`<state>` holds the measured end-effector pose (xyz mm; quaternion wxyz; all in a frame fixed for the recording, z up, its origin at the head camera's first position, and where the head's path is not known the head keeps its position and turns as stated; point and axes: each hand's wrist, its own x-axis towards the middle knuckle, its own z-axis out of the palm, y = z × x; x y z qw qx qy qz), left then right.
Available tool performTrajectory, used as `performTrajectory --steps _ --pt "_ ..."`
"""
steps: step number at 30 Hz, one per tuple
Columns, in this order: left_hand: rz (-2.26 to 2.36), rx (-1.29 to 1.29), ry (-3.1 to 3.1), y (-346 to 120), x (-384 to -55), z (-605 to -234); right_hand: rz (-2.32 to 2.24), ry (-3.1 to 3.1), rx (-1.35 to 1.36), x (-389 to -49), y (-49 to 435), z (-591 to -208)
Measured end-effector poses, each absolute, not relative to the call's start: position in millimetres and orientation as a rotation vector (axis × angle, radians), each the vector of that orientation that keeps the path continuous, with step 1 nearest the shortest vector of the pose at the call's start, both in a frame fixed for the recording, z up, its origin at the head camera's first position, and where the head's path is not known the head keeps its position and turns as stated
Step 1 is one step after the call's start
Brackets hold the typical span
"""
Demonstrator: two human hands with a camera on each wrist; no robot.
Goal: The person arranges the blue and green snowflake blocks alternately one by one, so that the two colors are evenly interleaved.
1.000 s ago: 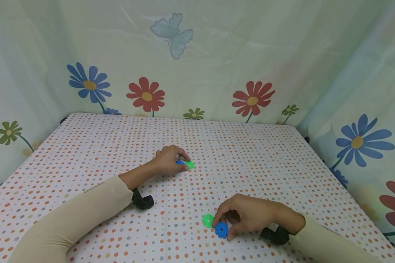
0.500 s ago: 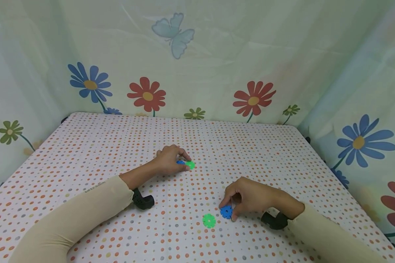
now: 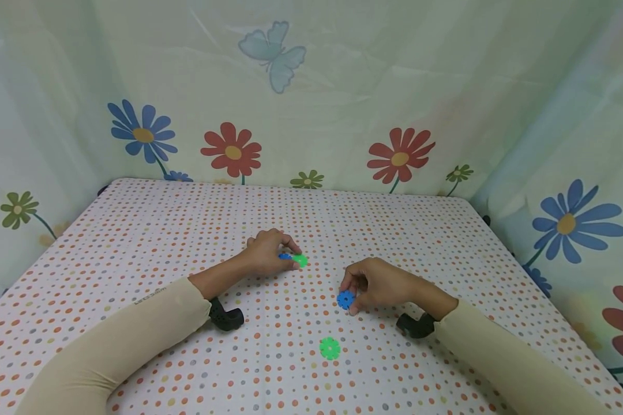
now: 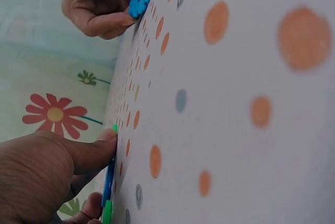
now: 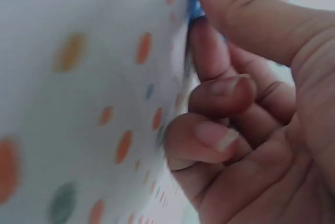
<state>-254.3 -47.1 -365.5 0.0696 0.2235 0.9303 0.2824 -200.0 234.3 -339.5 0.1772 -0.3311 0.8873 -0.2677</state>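
My right hand [image 3: 383,282] pinches a blue notched plastic disc [image 3: 345,300], a snowflake-shaped linking piece, between thumb and fingers. It is tilted close over the table, partly covered by fingers in the right wrist view. My left hand [image 3: 269,253] rests farther back, its thumb and index finger at opposite edges of a green notched disc [image 3: 303,261]. A second blue disc [image 3: 284,256] lies against that one, mostly hidden under the left hand. In the left wrist view another green disc [image 4: 107,213] shows beyond it, making a row.
A loose green notched disc [image 3: 330,349] lies flat on the dotted tablecloth [image 3: 213,369], nearer the front than both hands. Flower-printed curtains [image 3: 332,86] enclose the back and sides of the table. A black wrist mount [image 3: 225,319] sits under the left sleeve.
My right hand has lifted the blue disc away from beside the loose green one and carried it back toward my left hand. The left hand stays in place.
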Motion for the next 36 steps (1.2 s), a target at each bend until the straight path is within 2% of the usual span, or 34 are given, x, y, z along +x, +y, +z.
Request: performTrajectory --steps 22,36 --pt "0.848 0.655 2.816 -45 -255 -368 -0.875 2.708 -0.651 -250 202 -351" --pt "0.87 0.671 2.809 -47 -256 -366 -0.884 2.633 -0.584 -263 186 -349"
